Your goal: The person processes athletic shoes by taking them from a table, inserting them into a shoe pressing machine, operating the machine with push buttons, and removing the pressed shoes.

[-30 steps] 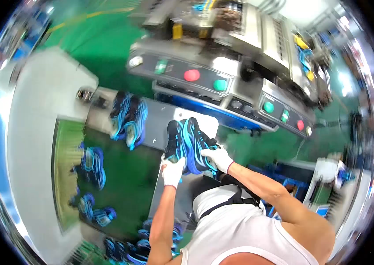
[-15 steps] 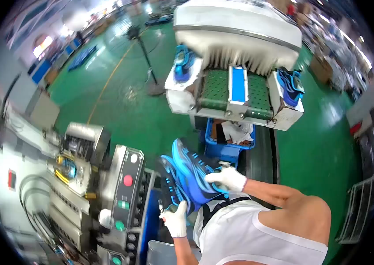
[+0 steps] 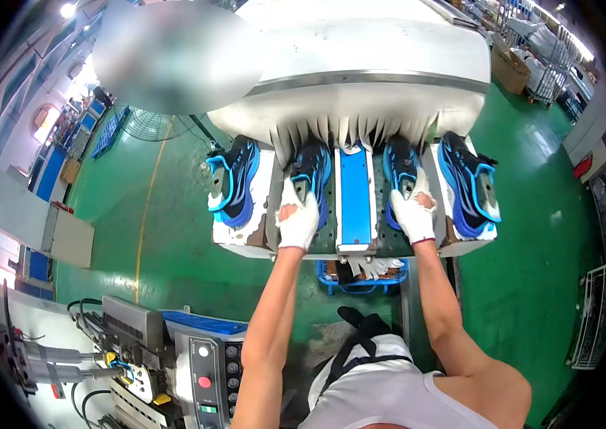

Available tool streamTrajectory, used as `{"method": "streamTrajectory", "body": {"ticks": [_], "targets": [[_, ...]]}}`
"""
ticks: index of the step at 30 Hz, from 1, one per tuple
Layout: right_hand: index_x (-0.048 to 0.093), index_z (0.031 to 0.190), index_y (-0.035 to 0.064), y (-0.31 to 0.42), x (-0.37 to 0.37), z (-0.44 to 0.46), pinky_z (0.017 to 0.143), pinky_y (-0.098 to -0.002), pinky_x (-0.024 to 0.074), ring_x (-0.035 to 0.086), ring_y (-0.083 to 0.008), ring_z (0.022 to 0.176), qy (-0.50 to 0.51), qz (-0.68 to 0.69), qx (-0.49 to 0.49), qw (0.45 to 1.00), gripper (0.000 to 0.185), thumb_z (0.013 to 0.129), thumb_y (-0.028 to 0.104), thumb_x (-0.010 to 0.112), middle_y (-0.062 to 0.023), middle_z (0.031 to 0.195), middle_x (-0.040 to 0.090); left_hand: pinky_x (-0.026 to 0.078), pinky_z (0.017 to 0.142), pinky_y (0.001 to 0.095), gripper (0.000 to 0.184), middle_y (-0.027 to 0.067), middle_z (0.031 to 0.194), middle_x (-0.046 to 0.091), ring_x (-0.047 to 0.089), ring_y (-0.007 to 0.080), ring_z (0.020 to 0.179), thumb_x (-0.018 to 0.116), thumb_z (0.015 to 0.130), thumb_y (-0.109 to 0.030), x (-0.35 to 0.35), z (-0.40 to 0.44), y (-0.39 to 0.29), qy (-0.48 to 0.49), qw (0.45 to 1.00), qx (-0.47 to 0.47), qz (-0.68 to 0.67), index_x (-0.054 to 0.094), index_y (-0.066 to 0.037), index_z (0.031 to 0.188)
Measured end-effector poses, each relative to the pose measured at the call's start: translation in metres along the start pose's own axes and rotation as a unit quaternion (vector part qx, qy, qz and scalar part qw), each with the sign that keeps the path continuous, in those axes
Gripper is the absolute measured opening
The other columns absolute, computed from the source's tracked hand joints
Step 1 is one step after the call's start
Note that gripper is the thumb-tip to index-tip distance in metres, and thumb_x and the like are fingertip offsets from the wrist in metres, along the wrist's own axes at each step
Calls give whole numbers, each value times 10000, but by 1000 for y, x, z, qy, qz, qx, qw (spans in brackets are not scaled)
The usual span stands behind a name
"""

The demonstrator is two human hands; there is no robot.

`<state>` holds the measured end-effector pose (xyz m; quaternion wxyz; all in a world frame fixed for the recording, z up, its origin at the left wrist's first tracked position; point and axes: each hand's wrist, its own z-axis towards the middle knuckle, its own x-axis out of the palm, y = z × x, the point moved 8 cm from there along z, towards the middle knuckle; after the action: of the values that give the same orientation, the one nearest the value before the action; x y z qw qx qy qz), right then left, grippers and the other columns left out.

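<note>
My left hand [image 3: 298, 218], in a worn white glove, grips the heel end of a black-and-blue sneaker [image 3: 312, 161] on the left conveyor lane. My right hand [image 3: 414, 212], gloved the same way, holds the heel of a matching sneaker [image 3: 400, 159] on the right lane. Both toes point away from me, against the hanging fabric strips [image 3: 360, 132] of a white machine [image 3: 367, 53]. Grey pieces show inside the shoe openings. A third sneaker [image 3: 237, 182] lies on the left side ledge, and another sneaker [image 3: 469, 187] lies on the right ledge.
Between the lanes runs a blue-topped divider [image 3: 355, 196]. Below the conveyor end stands a blue basket [image 3: 328, 280] with gloves in it. A control panel [image 3: 205, 365] with buttons is at lower left. A floor fan [image 3: 156, 127] stands behind on the left.
Both hands have moved from beside the control panel up to the conveyor with the two sneakers, which are now apart, one per lane. My view has turned toward the white machine.
</note>
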<state>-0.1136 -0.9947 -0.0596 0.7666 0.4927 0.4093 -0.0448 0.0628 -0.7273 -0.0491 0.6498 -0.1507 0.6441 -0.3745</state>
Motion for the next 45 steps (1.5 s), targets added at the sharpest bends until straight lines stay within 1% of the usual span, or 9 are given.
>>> {"method": "streamTrajectory", "body": {"ticks": [9,12,18,21,23,27,32,39,45], "targets": [[431,1533,-50,16,26,120,1151,-441,428,547,-426,1366,-91,-204,-143,964,833,938,498,631,-307,1470,555,301,1238,470,860,306,1566,438,425,418,1469,569,981,-485,13,51,-16,-13,994,77,-80,291,51,1593],[483,1484,-71,141,-6,-4,1142,-430,428,560,-323,1337,-106,53,-286,951,650,968,231,737,-225,1455,582,317,1238,466,749,270,1586,425,432,412,1463,589,984,-438,5,-76,34,-77,985,127,-88,382,-6,1560],[457,1498,-65,91,236,-307,1114,-395,488,602,-294,1318,695,145,-150,688,609,966,80,714,-218,1464,584,555,970,480,405,228,1155,732,698,395,1131,602,948,-369,-14,-506,285,137,896,-423,7,712,-25,1130],[473,1477,-75,81,241,-432,1126,-407,479,571,-323,1373,783,45,-268,559,590,949,50,707,-251,1463,577,593,846,518,379,231,1019,742,739,391,984,539,946,-334,-85,-806,290,-159,667,-728,12,740,-28,1047],[482,1468,-76,80,231,-491,1123,-406,482,567,-333,1379,815,12,-286,504,589,943,64,711,-262,1458,578,589,823,548,424,300,1122,692,740,404,983,511,986,-312,-91,-983,265,-89,634,-715,281,695,51,1105],[532,1442,-54,63,229,-538,1071,-390,511,664,-302,1234,761,-183,-395,481,612,924,189,747,-230,1356,660,532,994,552,446,191,1192,717,702,400,1121,657,956,-441,-95,-1177,86,-513,291,-802,-98,651,-62,1192],[573,1412,-32,72,165,-626,1039,-408,529,673,-327,1214,684,-288,-546,389,659,870,290,766,-233,1337,674,508,1012,553,585,260,1300,664,652,438,1199,663,923,-497,-71,-1338,2,-516,148,-843,-28,584,-65,1309],[597,1385,22,65,172,-694,1067,-439,495,660,-355,1216,604,-345,-644,319,664,867,412,743,-214,1285,695,451,1102,544,783,275,1437,559,586,443,1302,527,944,-677,-49,-1410,105,-468,172,-866,21,496,-74,1443],[635,1353,57,87,126,-804,1059,-452,485,646,-368,1215,575,-251,-757,184,647,879,495,692,-189,1297,694,541,825,520,220,154,1134,650,660,392,1024,674,945,-237,-25,-1397,98,-589,179,-754,230,630,-145,1140]]}}
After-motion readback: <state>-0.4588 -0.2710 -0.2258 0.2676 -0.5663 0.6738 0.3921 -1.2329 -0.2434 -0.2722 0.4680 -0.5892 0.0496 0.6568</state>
